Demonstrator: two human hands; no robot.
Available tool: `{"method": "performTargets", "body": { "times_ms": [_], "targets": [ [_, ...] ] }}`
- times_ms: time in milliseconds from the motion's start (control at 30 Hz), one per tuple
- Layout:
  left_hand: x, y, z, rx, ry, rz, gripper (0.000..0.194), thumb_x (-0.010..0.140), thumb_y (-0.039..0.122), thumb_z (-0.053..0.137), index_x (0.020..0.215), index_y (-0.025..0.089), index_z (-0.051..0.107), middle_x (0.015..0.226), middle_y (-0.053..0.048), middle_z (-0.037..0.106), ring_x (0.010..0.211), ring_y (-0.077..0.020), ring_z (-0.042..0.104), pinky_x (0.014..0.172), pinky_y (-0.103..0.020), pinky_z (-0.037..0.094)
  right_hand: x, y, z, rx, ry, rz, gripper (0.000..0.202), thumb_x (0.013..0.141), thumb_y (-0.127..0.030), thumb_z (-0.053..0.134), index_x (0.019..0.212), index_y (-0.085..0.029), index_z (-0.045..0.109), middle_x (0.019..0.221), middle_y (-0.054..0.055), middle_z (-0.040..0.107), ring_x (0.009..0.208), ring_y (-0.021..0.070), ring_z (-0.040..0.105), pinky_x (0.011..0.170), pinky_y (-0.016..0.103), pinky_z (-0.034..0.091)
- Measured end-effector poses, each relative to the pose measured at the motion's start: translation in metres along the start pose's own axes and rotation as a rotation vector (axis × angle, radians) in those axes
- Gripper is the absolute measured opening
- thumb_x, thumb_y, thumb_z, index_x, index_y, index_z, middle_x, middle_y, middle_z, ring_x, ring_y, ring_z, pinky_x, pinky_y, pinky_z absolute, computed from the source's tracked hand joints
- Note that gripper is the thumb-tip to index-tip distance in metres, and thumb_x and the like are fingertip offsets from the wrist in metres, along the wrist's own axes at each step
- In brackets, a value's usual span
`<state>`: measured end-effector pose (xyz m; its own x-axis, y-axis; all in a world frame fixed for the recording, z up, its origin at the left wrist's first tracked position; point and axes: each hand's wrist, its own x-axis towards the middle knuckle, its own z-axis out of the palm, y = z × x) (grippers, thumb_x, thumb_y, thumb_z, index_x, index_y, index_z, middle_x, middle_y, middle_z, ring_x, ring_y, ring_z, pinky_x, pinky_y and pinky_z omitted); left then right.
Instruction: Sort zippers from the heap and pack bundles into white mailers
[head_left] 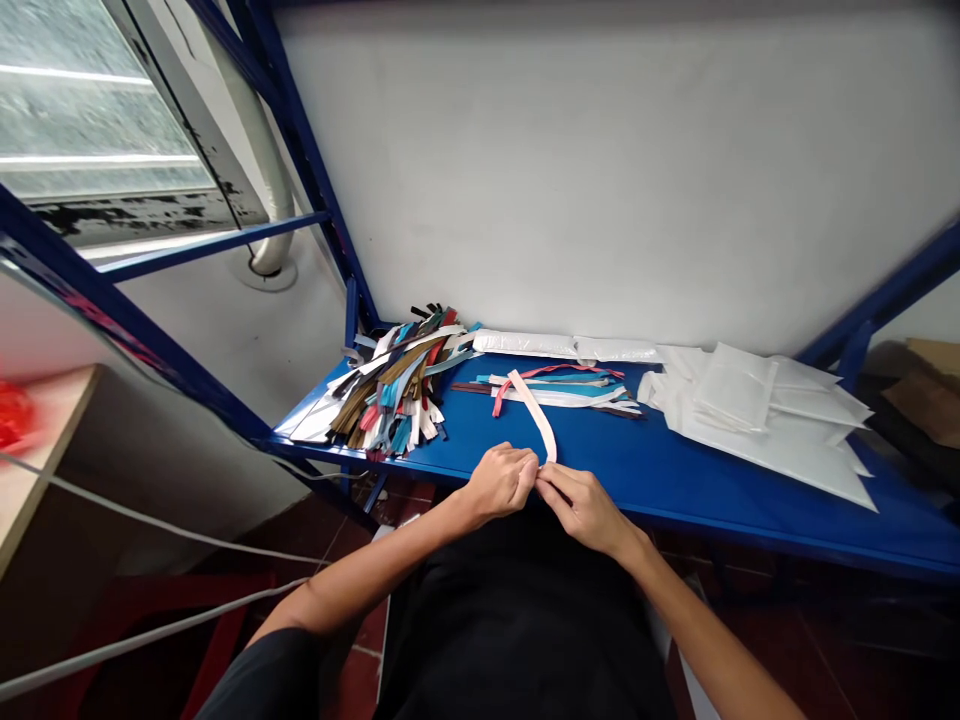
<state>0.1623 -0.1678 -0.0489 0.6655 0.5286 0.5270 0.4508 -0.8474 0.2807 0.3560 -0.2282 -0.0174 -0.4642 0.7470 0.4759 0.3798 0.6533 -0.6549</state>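
A pale, cream-white zipper rises in a curve from my fingers, its far end reaching over the blue shelf. Both hands pinch its near end at the shelf's front edge. My left hand is closed with the thumb on top, touching the fingertips of my right hand, which is also closed on the strip. My fingers hide the held end. Behind it lies a small row of zippers in white, blue, red and brown. To the left is a large heap of mixed-colour zippers.
White plastic bags lie stacked on the right of the blue shelf. Wrapped white packets line the back wall. Blue frame posts stand at the left, and pale cables cross the lower left.
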Motion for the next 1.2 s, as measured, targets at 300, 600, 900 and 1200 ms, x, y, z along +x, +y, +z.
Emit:
{"method": "performTargets", "body": {
  "times_ms": [300,600,900,1200],
  "targets": [
    [0.002,-0.002,-0.008,-0.064,-0.056,0.004,0.058,0.116,0.034,0.009,0.079,0.021,0.051,0.069,-0.002,0.065,0.055,-0.0153,0.053,0.067,-0.033,0.04,0.0,0.003,0.005,-0.112,0.001,0.003,0.022,0.113,-0.026,0.05,0.099,-0.024,0.068,0.09,0.006,0.074,0.081,0.0224,0.072,0.075,0.035,0.055],
    [0.0,-0.028,-0.045,-0.005,0.452,-0.181,0.065,0.115,0.03,0.018,0.066,0.021,0.059,0.065,-0.006,0.069,0.058,-0.0174,0.062,0.07,-0.035,0.046,0.001,0.031,-0.044,-0.243,0.352,0.231,0.028,0.108,-0.036,0.057,0.088,-0.022,0.071,0.077,0.004,0.072,0.065,0.019,0.065,0.066,0.031,0.049],
    [0.0,-0.075,-0.064,0.057,0.561,-0.559,0.051,0.115,0.041,0.031,0.091,0.021,0.071,0.092,-0.009,0.074,0.095,-0.0247,0.069,0.088,-0.037,0.052,-0.01,0.035,-0.076,0.107,0.734,0.415,0.033,0.099,-0.053,0.071,0.089,-0.021,0.072,0.072,0.0,0.059,0.059,0.0137,0.052,0.051,0.026,0.042],
    [0.005,0.001,-0.05,-0.241,0.22,0.104,0.058,0.111,0.052,0.05,0.16,0.022,0.039,0.119,-0.013,0.067,0.099,-0.0235,0.066,0.088,-0.04,0.058,-0.004,-0.012,-0.025,1.034,0.207,0.385,0.034,0.077,-0.046,0.095,0.08,-0.021,0.071,0.068,-0.003,0.058,0.043,0.0067,0.035,0.032,0.021,0.026]
  ]
}}
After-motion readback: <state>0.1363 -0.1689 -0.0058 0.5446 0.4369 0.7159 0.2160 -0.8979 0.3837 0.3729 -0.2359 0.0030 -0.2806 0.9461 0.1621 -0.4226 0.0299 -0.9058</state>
